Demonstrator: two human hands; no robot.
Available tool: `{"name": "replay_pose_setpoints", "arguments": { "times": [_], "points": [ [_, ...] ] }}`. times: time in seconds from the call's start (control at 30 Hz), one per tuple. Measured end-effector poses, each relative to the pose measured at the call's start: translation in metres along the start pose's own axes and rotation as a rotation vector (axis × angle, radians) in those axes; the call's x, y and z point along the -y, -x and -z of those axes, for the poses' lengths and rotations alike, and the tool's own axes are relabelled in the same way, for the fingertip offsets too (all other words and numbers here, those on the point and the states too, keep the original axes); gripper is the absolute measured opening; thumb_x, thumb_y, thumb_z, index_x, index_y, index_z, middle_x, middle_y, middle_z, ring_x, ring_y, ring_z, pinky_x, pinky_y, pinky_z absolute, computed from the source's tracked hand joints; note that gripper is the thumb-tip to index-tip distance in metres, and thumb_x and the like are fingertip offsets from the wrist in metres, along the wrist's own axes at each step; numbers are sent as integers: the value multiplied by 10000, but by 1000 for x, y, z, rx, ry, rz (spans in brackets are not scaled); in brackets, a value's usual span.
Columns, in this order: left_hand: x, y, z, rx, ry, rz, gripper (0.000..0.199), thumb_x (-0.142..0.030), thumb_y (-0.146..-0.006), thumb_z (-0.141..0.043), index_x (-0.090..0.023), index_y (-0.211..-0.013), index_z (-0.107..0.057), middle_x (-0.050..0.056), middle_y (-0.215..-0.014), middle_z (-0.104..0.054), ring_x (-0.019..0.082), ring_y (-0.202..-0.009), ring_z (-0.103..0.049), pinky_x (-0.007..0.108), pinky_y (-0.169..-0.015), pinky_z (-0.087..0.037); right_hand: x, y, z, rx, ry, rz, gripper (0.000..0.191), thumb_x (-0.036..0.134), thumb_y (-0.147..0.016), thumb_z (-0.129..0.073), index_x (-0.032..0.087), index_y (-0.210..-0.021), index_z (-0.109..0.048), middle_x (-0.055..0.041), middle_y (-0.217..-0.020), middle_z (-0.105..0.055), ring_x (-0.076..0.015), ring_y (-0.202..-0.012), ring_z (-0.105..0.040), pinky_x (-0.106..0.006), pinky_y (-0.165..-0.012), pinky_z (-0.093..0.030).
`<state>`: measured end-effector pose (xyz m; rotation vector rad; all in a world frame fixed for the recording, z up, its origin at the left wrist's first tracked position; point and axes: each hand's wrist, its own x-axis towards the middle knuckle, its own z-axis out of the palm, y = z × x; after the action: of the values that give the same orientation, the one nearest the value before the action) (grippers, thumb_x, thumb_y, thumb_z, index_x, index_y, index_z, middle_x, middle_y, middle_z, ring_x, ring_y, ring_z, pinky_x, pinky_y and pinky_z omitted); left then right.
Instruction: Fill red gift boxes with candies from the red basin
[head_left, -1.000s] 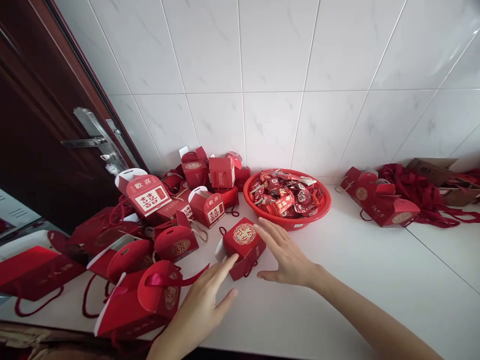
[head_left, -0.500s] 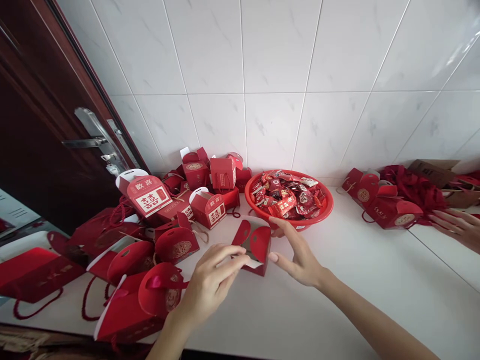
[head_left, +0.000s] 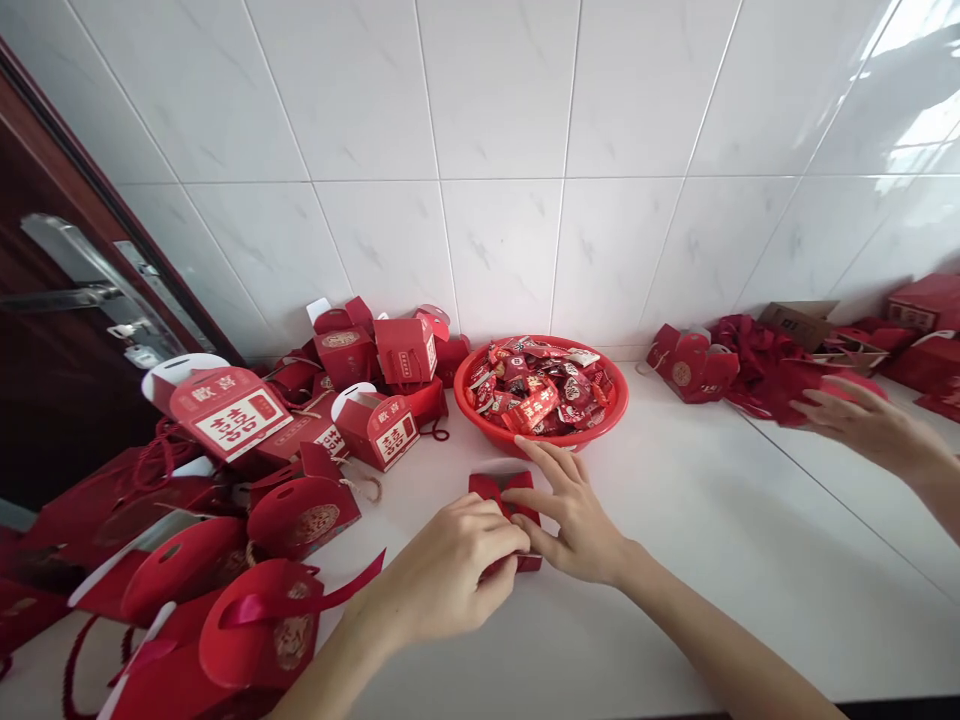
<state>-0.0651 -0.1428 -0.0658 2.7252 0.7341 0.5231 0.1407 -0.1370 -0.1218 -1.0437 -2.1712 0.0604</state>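
Observation:
A small red candy box (head_left: 525,485) stands on the white table between my hands, its top flaps partly covered by my fingers. My left hand (head_left: 461,570) is closed at the near left side of the box, fingers curled over the flap. From the right, my right hand (head_left: 574,520) has its thumb and index finger on the top flaps, with the other fingers stretched toward the basin. Just behind the box is a red plastic basin (head_left: 616,410), heaped with wrapped candies (head_left: 540,390).
Many red gift boxes (head_left: 394,435) with cord handles crowd the left side. At right, another person's hand (head_left: 881,425) is over red material beside a red box (head_left: 694,365) and an open brown carton (head_left: 799,325). White tiled wall (head_left: 502,230) runs behind; a door handle (head_left: 67,297) is at left.
The view has shifted to the right. Both my hands have closed in over the box's top, and my right fingers now touch its flaps. The other person's hand has lifted red material.

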Motion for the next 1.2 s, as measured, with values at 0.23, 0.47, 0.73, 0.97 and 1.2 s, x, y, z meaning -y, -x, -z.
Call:
{"name": "replay_pose_setpoints", "arguments": {
  "times": [0.23,0.47,0.73,0.97,1.2],
  "points": [
    [-5,-6,11,67,-25,21,194,-89,-861,-565,-218,-786,-689,-2,-736,-681,174,-736,-603,334,-819,-450,5,-6,7,244,43,-65,456,380,-948,-542,199,-1363,-595,-160,-1683,-184,-396,-1518,-219,-617,-1155,-289],
    [-6,-2,21,32,-138,79,159,-223,-929,-616,-226,-825,-737,3,-800,-717,199,-860,-621,359,-819,-388,4,-5,11,157,-149,-137,345,496,-944,-586,193,-1105,-617,-192,-1646,-280,-339,-1521,-262,-559,-1141,-351],
    [10,4,18,-72,-170,238,490,-332,-1017,-458,-220,-622,-726,81,-1076,-773,290,-1009,-698,420,-868,-486,4,-5,18,-22,-552,-367,433,518,-869,-707,212,-594,-572,-127,-1312,-668,-349,-1338,-540,-484,-1008,-492],
    [16,13,8,-64,-120,335,434,-363,-849,-693,-238,-1265,-698,91,-1529,-518,315,-1300,-599,408,-1040,-522,-1,-4,40,198,-561,-296,286,379,-818,-765,249,-1066,-705,-104,-1427,-594,-352,-1432,-435,-547,-1094,-440],
    [24,23,-2,-107,-28,395,801,-329,-811,-730,-258,-1542,-411,93,-1625,-374,318,-1440,-446,434,-1141,-451,-15,14,27,285,-613,-332,827,414,-840,-757,279,-1551,-358,-123,-1444,-582,-289,-1278,-585,-515,-1081,-475]
  ]
}}
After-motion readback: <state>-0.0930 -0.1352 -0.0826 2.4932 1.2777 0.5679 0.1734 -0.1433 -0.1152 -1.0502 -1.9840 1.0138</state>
